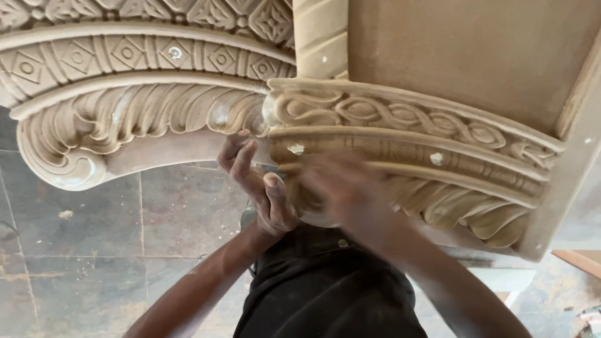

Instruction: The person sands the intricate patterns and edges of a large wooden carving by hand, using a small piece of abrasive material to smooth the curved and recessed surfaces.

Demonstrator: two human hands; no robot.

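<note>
Left hand (260, 188) resting against underside of carved moulding (400, 134), just below joint (266, 112) between two carved sections. Right hand (347, 191) lying immediately right of left hand, pressing on lower band of right section. Leaf-carved arch section (125, 119) extending left of grip. Flat panel (463, 50) sitting above and right. Tiled floor (81, 250) lying beneath, left of grip.

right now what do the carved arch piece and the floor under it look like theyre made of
The carved arch piece looks like unfinished wood or fibreboard: an even matte tan with no paint or gloss, crisp carved braid and leaf patterns, and pale filler spots. The flat panel behind it is the same raw brown. The floor looks like dark stone tiles, mottled grey-brown with visible joints and dust.
</note>
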